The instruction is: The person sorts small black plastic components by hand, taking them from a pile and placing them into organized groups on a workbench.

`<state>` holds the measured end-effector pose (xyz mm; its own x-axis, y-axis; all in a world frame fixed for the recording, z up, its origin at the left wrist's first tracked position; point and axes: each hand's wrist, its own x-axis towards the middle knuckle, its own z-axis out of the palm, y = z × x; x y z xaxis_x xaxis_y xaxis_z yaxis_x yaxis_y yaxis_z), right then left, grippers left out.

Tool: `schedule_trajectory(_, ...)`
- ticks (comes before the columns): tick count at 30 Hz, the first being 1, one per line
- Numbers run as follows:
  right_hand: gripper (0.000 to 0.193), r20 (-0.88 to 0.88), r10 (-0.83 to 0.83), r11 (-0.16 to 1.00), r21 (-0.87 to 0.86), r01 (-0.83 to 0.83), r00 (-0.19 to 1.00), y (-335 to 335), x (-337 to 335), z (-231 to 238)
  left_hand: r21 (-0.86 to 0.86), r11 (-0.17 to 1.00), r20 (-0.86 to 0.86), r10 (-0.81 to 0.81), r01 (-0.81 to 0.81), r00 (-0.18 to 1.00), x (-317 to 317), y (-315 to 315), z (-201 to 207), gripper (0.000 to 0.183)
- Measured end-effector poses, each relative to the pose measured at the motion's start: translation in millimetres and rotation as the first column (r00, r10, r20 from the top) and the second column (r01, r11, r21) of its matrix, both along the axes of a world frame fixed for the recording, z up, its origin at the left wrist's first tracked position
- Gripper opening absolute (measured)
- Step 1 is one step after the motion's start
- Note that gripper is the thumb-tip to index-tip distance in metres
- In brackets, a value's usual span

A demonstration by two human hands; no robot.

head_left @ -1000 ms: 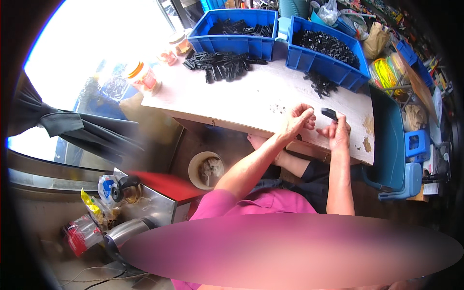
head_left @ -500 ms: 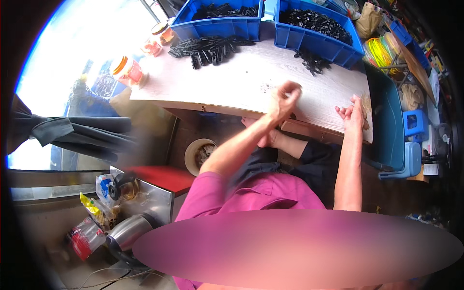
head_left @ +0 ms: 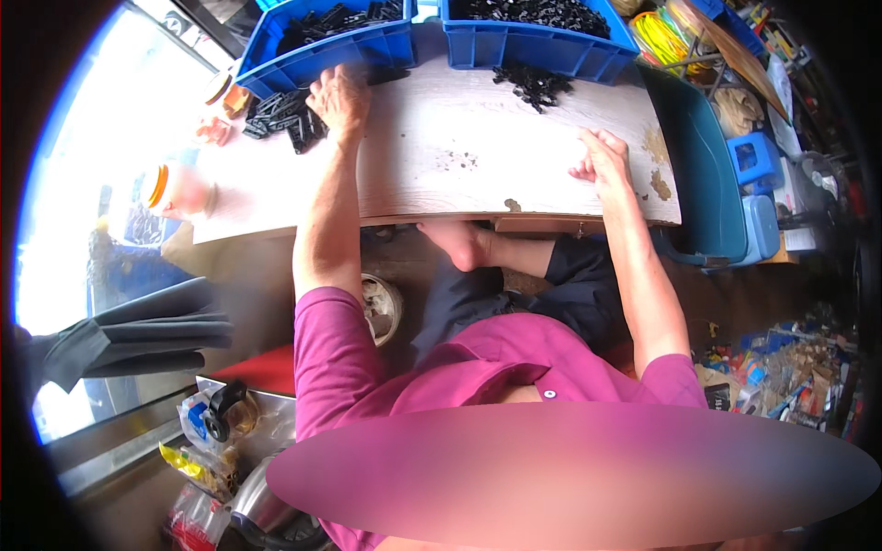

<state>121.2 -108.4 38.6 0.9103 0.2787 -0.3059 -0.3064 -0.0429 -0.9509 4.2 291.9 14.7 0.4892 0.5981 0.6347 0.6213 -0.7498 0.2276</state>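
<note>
Your right hand [head_left: 603, 163] is curled above the worktop [head_left: 413, 174] at right; whether it holds anything, I cannot tell. Farther, at left, your left hand [head_left: 340, 103] covers black parts [head_left: 274, 114], grip hidden, before a blue bin [head_left: 335, 57].

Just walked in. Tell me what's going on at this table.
A person is at a pale table with both hands bare. The left hand is at the pile of long black parts in front of the left blue bin; whether it grips one can't be made out. The right hand is over the table's right side, fingers curled, with no part clearly visible in it. Smaller black parts lie by the right blue bin.
</note>
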Motion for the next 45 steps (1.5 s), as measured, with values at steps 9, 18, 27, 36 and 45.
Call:
schedule_trajectory(9, 0.019, 0.1, 0.065, 0.949, -0.315, -0.03, 0.993, 49.0, 16.1, 4.2, 0.1, 0.987, -0.047, -0.125, 0.13, 0.991, -10.1, -9.6, 6.6, 0.022)
schedule_trajectory(18, 0.019, 0.216, 0.22, 0.781, -0.624, -0.039, 0.951, 78.0, 20.4, 12.2, -0.099, 0.873, -0.095, -0.486, 0.477, 0.869, -6.9, -34.4, -7.7, 0.022)
schedule_trajectory(27, 0.018, 0.081, 0.191, 0.923, -0.354, -0.151, 0.978, 60.2, 26.7, 4.4, 0.022, 0.788, 0.464, -0.553, 0.615, 0.692, -20.6, -124.8, 18.6, 0.027)
schedule_trajectory(36, 0.016, -0.074, 0.497, 0.861, 0.171, -0.48, 0.865, 45.0, -26.4, 5.8, -0.449, 0.27, 0.697, -0.49, 0.852, 0.523, -10.3, -225.8, 1.1, 0.02)
schedule_trajectory(45, 0.032, 0.068, 0.419, 0.897, 0.124, -0.424, 0.905, 51.3, -32.8, -4.7, -0.552, -0.174, 0.831, -0.032, 0.816, 0.556, 0.9, -224.3, -23.3, 0.017)
